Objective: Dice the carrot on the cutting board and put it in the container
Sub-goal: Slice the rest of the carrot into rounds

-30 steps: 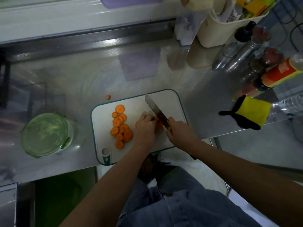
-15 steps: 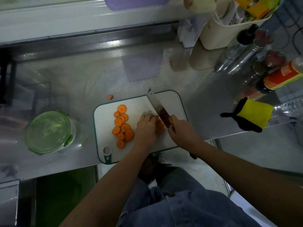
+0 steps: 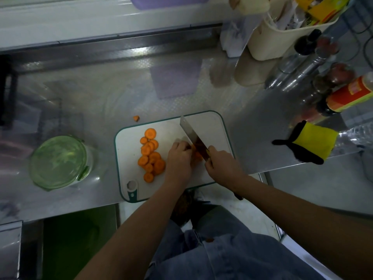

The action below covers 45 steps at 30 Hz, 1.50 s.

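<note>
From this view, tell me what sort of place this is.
Probably a kitchen: steel counter, cutting board with carrot slices and a knife, sauce bottles at the right.

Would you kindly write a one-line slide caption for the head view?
Left hand steadies carrot while right hand slices it with a cleaver on the cutting board.

Noted reflective steel counter. Carried white teal-rimmed cutting board at front edge, centre. Sat left of board, well apart: round container, green lid on. Lay just beyond board's far-left corner: one stray carrot bit. Lay right, at counter edge: yellow-and-black glove. Stood far right: cream bin, orange-labelled bottle among other bottles.
</note>
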Each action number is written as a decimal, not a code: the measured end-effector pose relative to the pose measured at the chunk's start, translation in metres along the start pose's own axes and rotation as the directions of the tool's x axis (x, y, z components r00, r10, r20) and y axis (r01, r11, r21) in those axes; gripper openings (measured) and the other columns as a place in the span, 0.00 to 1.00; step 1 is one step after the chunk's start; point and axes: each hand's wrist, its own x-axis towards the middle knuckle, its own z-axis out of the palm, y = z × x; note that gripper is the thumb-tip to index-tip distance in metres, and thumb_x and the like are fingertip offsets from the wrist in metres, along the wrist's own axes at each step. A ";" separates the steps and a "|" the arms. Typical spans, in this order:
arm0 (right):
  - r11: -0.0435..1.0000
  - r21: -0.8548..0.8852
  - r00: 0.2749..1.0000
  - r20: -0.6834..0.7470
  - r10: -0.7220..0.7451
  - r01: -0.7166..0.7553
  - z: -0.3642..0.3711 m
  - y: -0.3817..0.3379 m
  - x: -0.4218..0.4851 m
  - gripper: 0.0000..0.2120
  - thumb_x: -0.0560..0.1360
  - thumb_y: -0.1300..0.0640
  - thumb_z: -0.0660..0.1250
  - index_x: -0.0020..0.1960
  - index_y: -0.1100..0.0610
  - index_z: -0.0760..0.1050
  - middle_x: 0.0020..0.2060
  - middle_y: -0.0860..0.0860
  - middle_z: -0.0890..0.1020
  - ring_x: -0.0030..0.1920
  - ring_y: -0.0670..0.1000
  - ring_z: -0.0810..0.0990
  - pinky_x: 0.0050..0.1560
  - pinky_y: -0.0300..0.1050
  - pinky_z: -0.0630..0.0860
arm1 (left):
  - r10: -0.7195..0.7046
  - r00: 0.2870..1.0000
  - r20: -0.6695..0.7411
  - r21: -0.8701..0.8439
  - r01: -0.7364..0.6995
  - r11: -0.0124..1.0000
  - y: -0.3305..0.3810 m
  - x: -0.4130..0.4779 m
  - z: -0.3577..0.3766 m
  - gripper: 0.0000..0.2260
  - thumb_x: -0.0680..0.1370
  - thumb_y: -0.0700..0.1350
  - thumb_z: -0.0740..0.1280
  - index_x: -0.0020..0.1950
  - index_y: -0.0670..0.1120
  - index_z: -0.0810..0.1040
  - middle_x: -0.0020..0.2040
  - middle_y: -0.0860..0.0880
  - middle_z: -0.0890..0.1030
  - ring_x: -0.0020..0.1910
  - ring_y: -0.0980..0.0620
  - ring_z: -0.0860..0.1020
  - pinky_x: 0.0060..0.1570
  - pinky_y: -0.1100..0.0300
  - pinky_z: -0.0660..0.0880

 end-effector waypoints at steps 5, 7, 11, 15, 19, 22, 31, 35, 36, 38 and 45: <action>1.000 -0.002 1.000 -0.005 -0.002 0.002 0.004 0.001 0.000 0.09 0.79 0.56 0.56 0.55 0.60 0.67 0.36 0.54 0.73 0.33 0.53 0.71 0.34 0.44 0.64 | 0.024 1.000 -0.009 0.006 -0.024 1.000 0.000 0.002 0.000 0.04 0.71 0.41 0.73 0.40 0.41 0.82 0.42 0.44 0.77 0.43 0.44 0.73 0.37 0.54 0.70; 1.000 -0.008 1.000 -0.013 0.009 -0.009 0.008 0.001 0.001 0.08 0.79 0.56 0.56 0.55 0.60 0.67 0.38 0.56 0.77 0.35 0.56 0.73 0.34 0.45 0.64 | 0.029 1.000 -0.003 0.011 -0.029 1.000 -0.001 0.002 -0.002 0.04 0.70 0.41 0.74 0.39 0.41 0.82 0.41 0.44 0.77 0.42 0.44 0.73 0.36 0.53 0.71; 1.000 -0.010 0.999 -0.033 0.002 -0.002 0.014 0.000 0.002 0.08 0.79 0.57 0.57 0.56 0.60 0.67 0.40 0.57 0.78 0.39 0.60 0.77 0.34 0.45 0.63 | -0.003 1.000 0.029 0.027 0.002 1.000 0.001 0.003 -0.002 0.05 0.67 0.40 0.76 0.36 0.41 0.81 0.40 0.44 0.77 0.40 0.42 0.74 0.33 0.52 0.73; 0.999 0.018 0.998 -0.062 -0.033 0.034 0.010 0.004 0.002 0.09 0.79 0.58 0.57 0.56 0.61 0.67 0.35 0.55 0.75 0.35 0.59 0.76 0.32 0.46 0.62 | -0.028 0.999 0.044 0.026 0.027 0.999 0.002 0.002 -0.003 0.06 0.67 0.39 0.75 0.40 0.42 0.80 0.41 0.43 0.77 0.42 0.42 0.74 0.37 0.51 0.74; 0.998 0.028 0.995 -0.085 -0.059 0.062 -0.001 0.005 0.001 0.11 0.79 0.57 0.56 0.59 0.61 0.67 0.33 0.53 0.73 0.31 0.54 0.71 0.32 0.47 0.67 | -0.040 0.999 0.033 0.035 0.039 0.999 0.005 0.001 -0.008 0.09 0.67 0.33 0.70 0.45 0.40 0.78 0.44 0.41 0.77 0.45 0.41 0.74 0.43 0.49 0.74; 0.996 0.034 0.995 -0.052 -0.081 0.083 -0.009 0.002 0.000 0.12 0.79 0.57 0.57 0.60 0.61 0.67 0.33 0.53 0.73 0.31 0.54 0.72 0.33 0.48 0.70 | -0.056 0.998 0.015 0.044 0.055 0.998 0.005 0.000 -0.011 0.09 0.67 0.34 0.70 0.46 0.40 0.78 0.44 0.41 0.77 0.46 0.41 0.74 0.45 0.50 0.71; 0.999 -0.030 0.999 0.021 -0.043 0.043 -0.002 -0.002 0.000 0.08 0.79 0.56 0.57 0.55 0.59 0.66 0.32 0.50 0.69 0.33 0.56 0.72 0.28 0.45 0.60 | -0.050 0.999 0.003 0.110 0.050 0.993 -0.001 0.000 -0.008 0.08 0.63 0.36 0.75 0.38 0.42 0.79 0.37 0.44 0.76 0.40 0.43 0.73 0.35 0.53 0.71; 1.000 0.003 1.000 0.014 -0.020 0.020 0.005 -0.003 -0.001 0.08 0.79 0.57 0.57 0.55 0.61 0.66 0.36 0.54 0.72 0.36 0.58 0.74 0.34 0.45 0.63 | -0.064 0.998 0.004 0.100 0.063 0.993 -0.002 0.000 -0.004 0.07 0.65 0.38 0.76 0.37 0.43 0.79 0.38 0.45 0.76 0.40 0.44 0.72 0.35 0.54 0.68; 1.000 -0.006 1.000 0.013 -0.016 0.016 0.007 -0.004 -0.001 0.08 0.79 0.57 0.57 0.55 0.61 0.66 0.37 0.54 0.73 0.37 0.59 0.75 0.34 0.45 0.63 | -0.068 0.998 0.002 0.103 0.068 0.992 -0.002 0.000 -0.003 0.07 0.65 0.39 0.76 0.38 0.43 0.79 0.38 0.45 0.76 0.40 0.44 0.72 0.35 0.54 0.67; 1.000 -0.022 1.000 0.008 -0.006 0.006 0.009 -0.005 0.000 0.09 0.79 0.57 0.57 0.56 0.61 0.66 0.40 0.57 0.76 0.40 0.60 0.77 0.35 0.45 0.63 | -0.081 0.997 0.006 0.113 0.079 0.990 -0.002 0.000 -0.003 0.07 0.65 0.39 0.76 0.39 0.43 0.80 0.39 0.45 0.76 0.41 0.45 0.72 0.35 0.54 0.68; 0.999 -0.053 1.000 -0.026 -0.009 0.007 0.019 -0.003 -0.002 0.09 0.79 0.57 0.56 0.57 0.61 0.67 0.41 0.59 0.79 0.39 0.61 0.78 0.34 0.45 0.63 | -0.105 0.994 0.032 0.125 0.100 0.987 0.001 -0.001 -0.007 0.11 0.64 0.42 0.77 0.42 0.43 0.77 0.39 0.44 0.77 0.41 0.43 0.74 0.40 0.53 0.72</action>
